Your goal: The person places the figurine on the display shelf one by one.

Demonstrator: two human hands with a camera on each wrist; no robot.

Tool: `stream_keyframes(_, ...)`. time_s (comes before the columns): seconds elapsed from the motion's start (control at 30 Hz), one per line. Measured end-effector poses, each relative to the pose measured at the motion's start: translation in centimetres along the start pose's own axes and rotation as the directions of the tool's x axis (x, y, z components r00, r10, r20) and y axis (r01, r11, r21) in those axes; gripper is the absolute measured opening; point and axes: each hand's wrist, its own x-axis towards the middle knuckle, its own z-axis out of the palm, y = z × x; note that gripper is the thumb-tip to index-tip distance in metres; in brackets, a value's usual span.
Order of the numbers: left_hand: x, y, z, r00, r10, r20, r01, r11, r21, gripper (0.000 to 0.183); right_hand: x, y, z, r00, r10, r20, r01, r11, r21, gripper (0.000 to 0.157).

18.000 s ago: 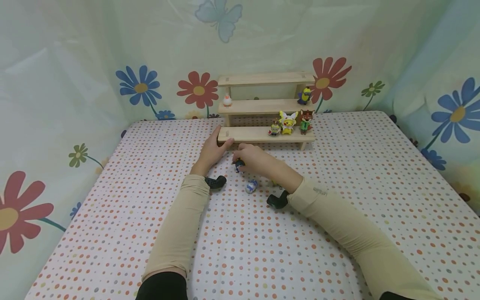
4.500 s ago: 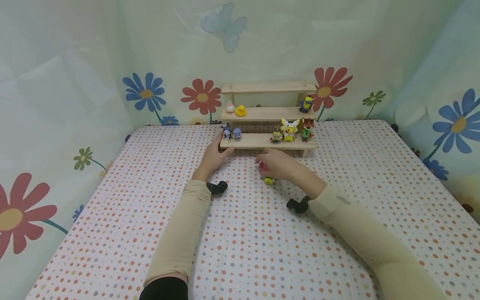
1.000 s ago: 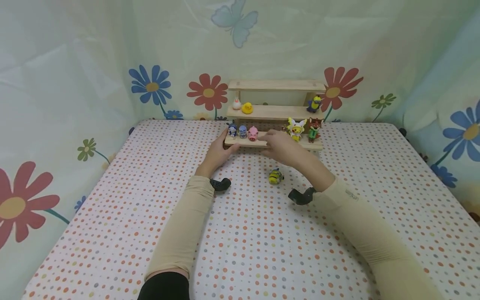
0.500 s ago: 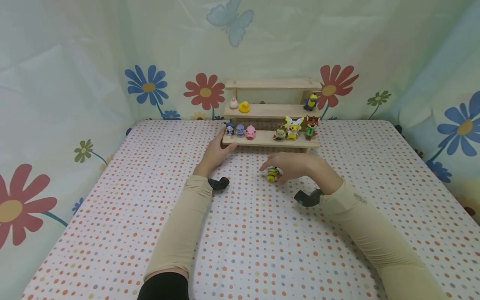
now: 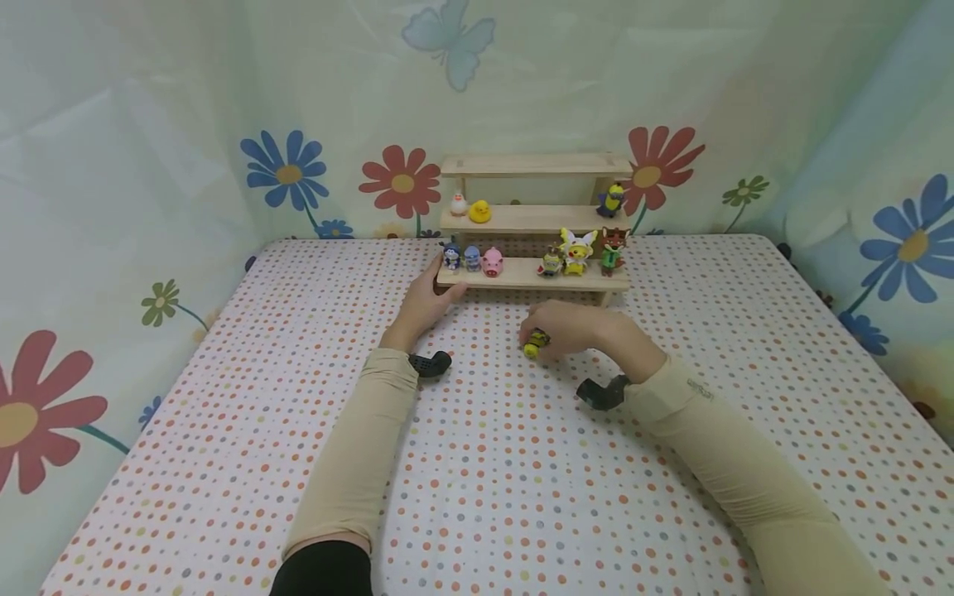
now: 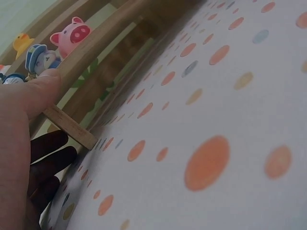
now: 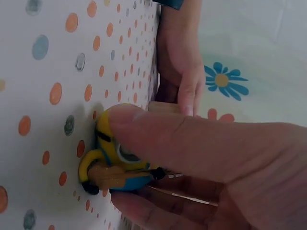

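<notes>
My left hand (image 5: 423,305) holds the left end of the lowest step of a three-tier wooden display shelf (image 5: 517,273). In the left wrist view its thumb lies on the board's edge, fingers below by the shelf leg. My right hand (image 5: 572,326) pinches a yellow minion figurine (image 5: 532,348) between thumb and fingers, low over the table. The right wrist view shows the minion (image 7: 106,149) tipped over, with goggles, blue overalls and a small brown guitar-like piece (image 7: 106,176). On the lowest step, near my left hand, stand a dark-blue figurine (image 5: 451,256), a light-blue figurine (image 5: 473,259) and a pink pig (image 5: 493,262).
The lowest step's right part bears a small minion (image 5: 551,263), a yellow figure with white ears (image 5: 577,252) and a fox (image 5: 613,251). A white bird (image 5: 458,204), yellow duck (image 5: 480,212) and caped minion (image 5: 611,201) occupy the middle step. A dotted cloth (image 5: 477,488) covers the table.
Since the oldest frame, the duck, both blue figurines and the pig have come onto the shelf. Lately my right hand has left the pig and taken hold of the minion. My left hand stays.
</notes>
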Motion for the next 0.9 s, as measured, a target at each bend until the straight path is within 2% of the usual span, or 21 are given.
stream_keyframes(0.13,0.0,0.0,-0.1,1.000,-0.006,0.006,0.006,1.000,0.001,0.091,0.5,0.6,0.1,0.999,-0.023,-0.032,0.024,0.999,0.047,0.026)
stream_keyframes(0.27,0.0,-0.1,-0.2,1.000,-0.004,0.002,0.004,1.000,-0.001,0.091,1.2,1.1,0.2,0.995,-0.019,-0.100,0.031,0.992,0.125,0.025)
stream_keyframes(0.5,0.1,-0.2,-0.1,1.000,0.001,-0.009,-0.001,1.000,0.005,0.092,2.1,1.7,0.6,0.968,0.007,-0.251,0.047,0.977,0.208,0.041)
stream_keyframes(0.77,0.2,-0.3,-0.1,1.000,0.012,-0.005,-0.012,1.000,0.003,0.092,2.7,2.2,1.3,0.960,0.008,-0.281,0.059,0.971,0.230,0.035)
stream_keyframes(0.9,0.1,-0.2,-0.1,1.000,0.018,0.000,-0.018,1.000,-0.002,0.091,2.5,2.3,1.2,0.954,-0.019,-0.299,0.087,0.973,0.214,0.030)
